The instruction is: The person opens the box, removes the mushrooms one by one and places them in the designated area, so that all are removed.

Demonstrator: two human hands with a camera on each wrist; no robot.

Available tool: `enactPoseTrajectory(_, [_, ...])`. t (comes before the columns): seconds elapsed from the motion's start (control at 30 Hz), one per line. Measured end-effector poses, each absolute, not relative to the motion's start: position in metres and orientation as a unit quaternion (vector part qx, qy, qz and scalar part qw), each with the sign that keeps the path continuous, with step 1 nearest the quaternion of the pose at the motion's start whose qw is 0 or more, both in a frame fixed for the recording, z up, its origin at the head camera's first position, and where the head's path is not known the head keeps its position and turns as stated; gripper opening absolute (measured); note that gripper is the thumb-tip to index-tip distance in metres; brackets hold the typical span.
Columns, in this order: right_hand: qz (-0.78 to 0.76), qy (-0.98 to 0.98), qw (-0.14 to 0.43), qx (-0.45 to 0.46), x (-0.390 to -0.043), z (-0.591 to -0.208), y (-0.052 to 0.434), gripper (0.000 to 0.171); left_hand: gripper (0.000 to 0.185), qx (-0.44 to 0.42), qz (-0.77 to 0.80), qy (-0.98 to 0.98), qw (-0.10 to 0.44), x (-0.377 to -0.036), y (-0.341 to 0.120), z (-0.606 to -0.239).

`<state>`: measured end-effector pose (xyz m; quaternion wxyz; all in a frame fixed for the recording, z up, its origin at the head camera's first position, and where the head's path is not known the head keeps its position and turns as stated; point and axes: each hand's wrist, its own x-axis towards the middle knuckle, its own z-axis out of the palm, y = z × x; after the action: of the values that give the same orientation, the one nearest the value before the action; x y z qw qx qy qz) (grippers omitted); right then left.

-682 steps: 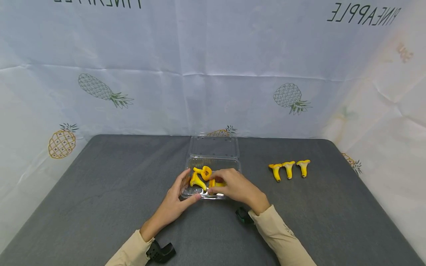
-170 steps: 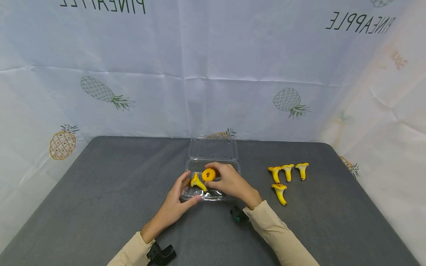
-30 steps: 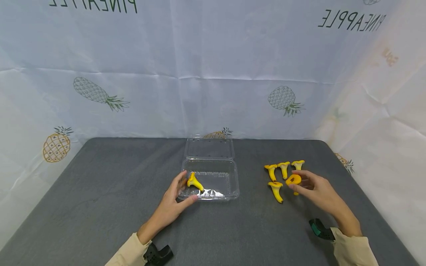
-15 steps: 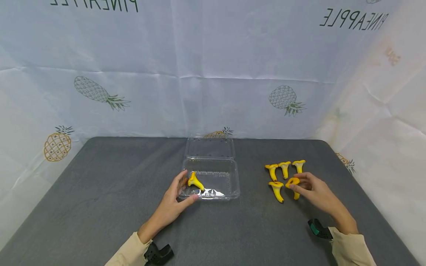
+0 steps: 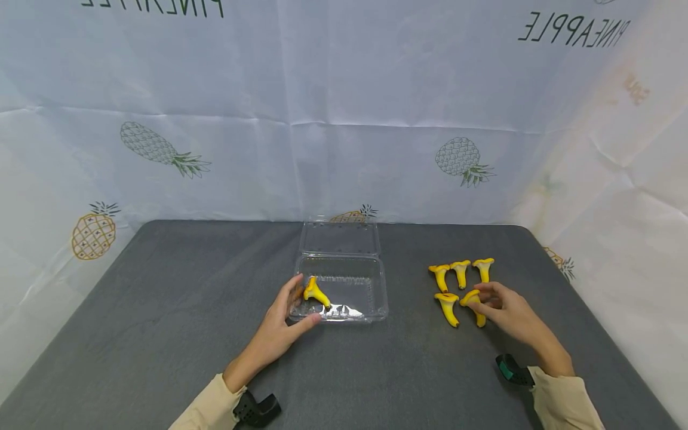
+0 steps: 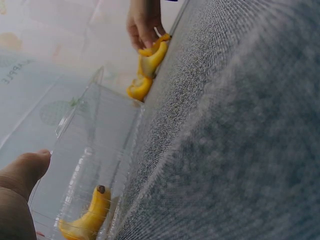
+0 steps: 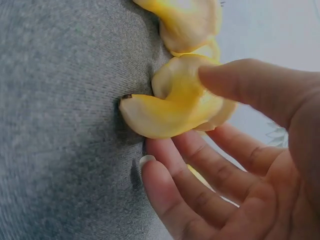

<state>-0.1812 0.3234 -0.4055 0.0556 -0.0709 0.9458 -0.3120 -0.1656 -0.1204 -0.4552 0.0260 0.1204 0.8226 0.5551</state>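
Note:
In the head view my right hand (image 5: 507, 310) holds a yellow chanterelle (image 5: 481, 316) by its cap, at the right of the table. The right wrist view shows the thumb (image 7: 235, 82) on the cap and fingers beneath it, while the dark-tipped stem lies close to the tabletop. My left hand (image 5: 276, 328) rests at the left front corner of a clear plastic clamshell container (image 5: 355, 292), thumb straight along the front and fingers against the left side. One chanterelle (image 5: 316, 293) lies inside near that hand. The container's lid (image 5: 340, 239) stands open behind it.
Beside the held one lies another chanterelle (image 5: 447, 308), with a row of three behind, among them the leftmost chanterelle (image 5: 439, 277). The dark grey table (image 5: 215, 280) ends at a pineapple-print cloth (image 5: 344, 89) hanging behind.
Earlier, several chanterelles left the container for the table's right side, carried by my right hand. Within the last second it lowers and tilts the held one beside the others. My left hand stays put.

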Motion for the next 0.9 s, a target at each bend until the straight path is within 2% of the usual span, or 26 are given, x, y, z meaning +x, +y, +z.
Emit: enactPoseTrajectory(0.9, [-0.326, 0.943, 0.042, -0.047, -0.1832, -0.4111, 0.3196, 0.053, 0.088, 0.113, 0.549, 0.827, 0.028, -0.1653, -0.1189, -0.4533])
